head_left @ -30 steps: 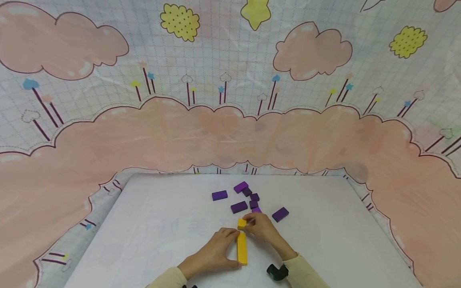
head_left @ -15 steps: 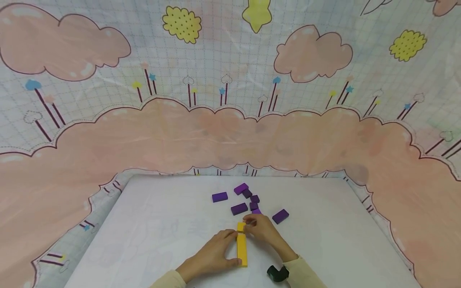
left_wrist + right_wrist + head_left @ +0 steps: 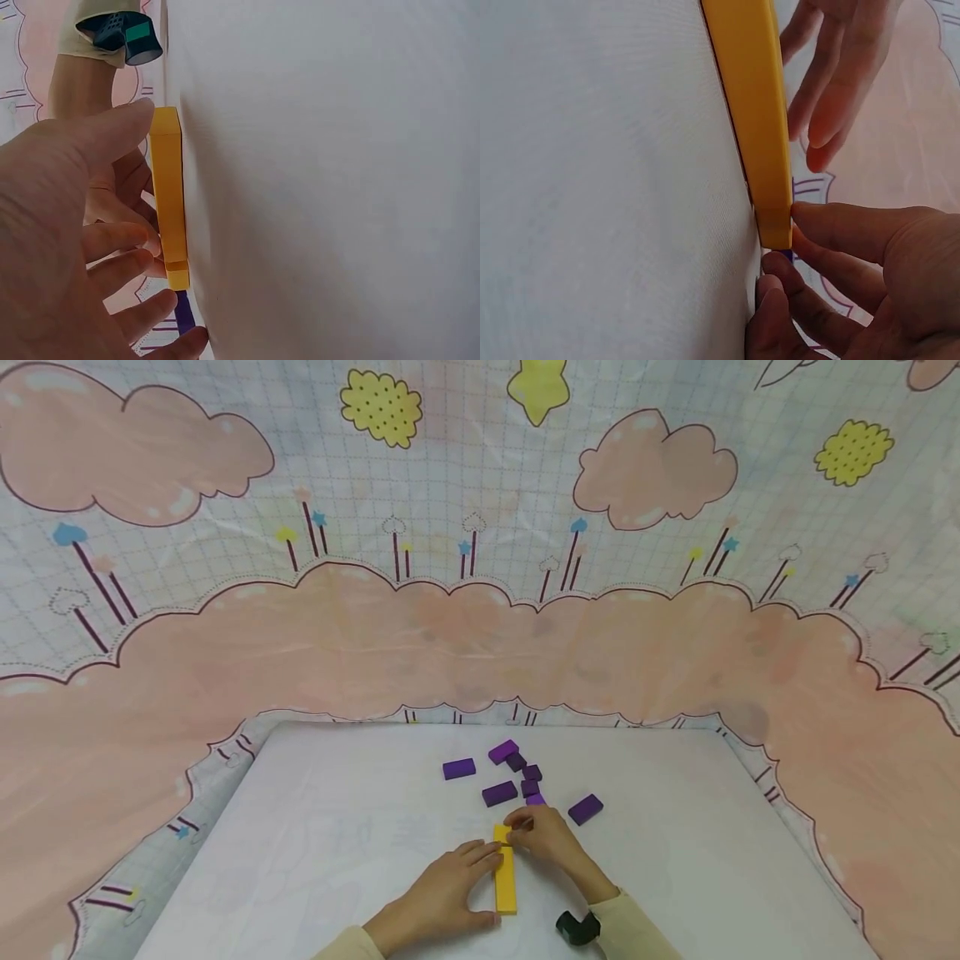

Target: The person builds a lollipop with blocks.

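Note:
A long yellow block lies on the white tabletop, pointing away from me. At its far end stands a small yellow block, lined up with it end to end. My right hand pinches the small block; in the right wrist view the thumb presses its upper edge and fingertips curl at its far end. My left hand arches along the left side of the long block, fingers loosely spread. The left thumb is right by the block's near end in the left wrist view.
Beyond the hands lie several purple blocks, among them a flat one, one at the left and one at the right. A dark green device sits at the right wrist. Patterned cloth borders the white tabletop.
The small yellow block has closed up to the long block, brought nearer by the right hand. The left thumb has slipped slightly down and fingers have loosened from the long block.

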